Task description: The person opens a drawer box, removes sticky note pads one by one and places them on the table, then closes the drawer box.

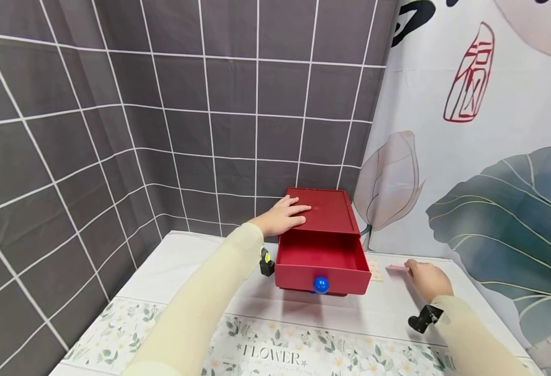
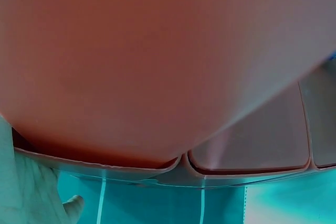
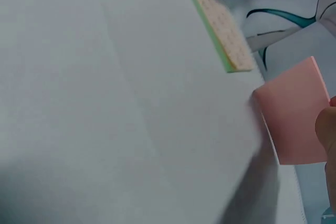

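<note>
A red drawer box (image 1: 324, 211) stands at the back of the table, its upper drawer (image 1: 299, 277) pulled out toward me. That drawer has a blue round knob (image 1: 320, 284), and nothing shows inside it. My left hand (image 1: 281, 215) rests on the box top near its left edge, fingers spread. In the left wrist view the drawer side (image 2: 131, 66) fills most of the picture. To the right of the box, my right hand (image 1: 429, 281) pinches a thin pink square pad (image 3: 294, 114), tilted above the white tabletop. Most of this hand is hidden in the right wrist view.
A patterned pad with a green edge (image 3: 220, 30) lies on the table between the box and my right hand. Grey tile-print cloth (image 1: 228, 136) hangs behind and to the left. A floral cloth strip (image 1: 266, 339) runs along the front of the table.
</note>
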### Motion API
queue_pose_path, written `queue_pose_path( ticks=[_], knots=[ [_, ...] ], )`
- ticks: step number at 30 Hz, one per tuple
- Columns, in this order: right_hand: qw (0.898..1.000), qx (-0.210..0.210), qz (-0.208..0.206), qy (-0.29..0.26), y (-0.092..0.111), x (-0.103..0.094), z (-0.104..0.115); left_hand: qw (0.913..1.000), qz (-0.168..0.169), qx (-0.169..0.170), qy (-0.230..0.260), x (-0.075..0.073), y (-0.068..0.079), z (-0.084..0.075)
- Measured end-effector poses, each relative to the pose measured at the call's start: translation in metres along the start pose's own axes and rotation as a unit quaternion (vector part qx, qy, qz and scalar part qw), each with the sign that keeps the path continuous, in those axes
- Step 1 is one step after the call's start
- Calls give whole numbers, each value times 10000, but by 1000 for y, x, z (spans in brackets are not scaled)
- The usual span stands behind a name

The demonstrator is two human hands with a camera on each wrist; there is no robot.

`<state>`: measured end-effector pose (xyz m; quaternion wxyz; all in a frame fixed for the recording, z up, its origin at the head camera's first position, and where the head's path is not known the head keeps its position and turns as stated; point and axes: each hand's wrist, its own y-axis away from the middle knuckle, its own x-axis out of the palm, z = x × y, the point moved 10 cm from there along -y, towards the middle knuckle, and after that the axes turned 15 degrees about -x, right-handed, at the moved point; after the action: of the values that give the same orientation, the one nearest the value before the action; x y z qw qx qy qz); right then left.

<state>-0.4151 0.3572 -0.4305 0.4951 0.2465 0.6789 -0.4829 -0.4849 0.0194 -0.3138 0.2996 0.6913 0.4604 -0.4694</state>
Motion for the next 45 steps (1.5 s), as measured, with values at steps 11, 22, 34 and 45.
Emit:
queue_pose_path(
  ticks=[11, 22, 34, 45],
  knots=[
    [9988, 173, 450, -43, 13, 28, -3, 10000, -51, -1, 47, 0, -4, 2],
    [9994, 183, 255, -138, 23, 39, 2, 10000, -1, -2, 70, 0, -5, 3],
    [9976, 619, -40, -312, 30, 43, -2, 9997, 57, 30, 237, 1, -6, 4],
    [9979, 547, -207, -285, 31, 42, -4, 9997, 65, -2, 222, 0, -5, 3]
  ],
)
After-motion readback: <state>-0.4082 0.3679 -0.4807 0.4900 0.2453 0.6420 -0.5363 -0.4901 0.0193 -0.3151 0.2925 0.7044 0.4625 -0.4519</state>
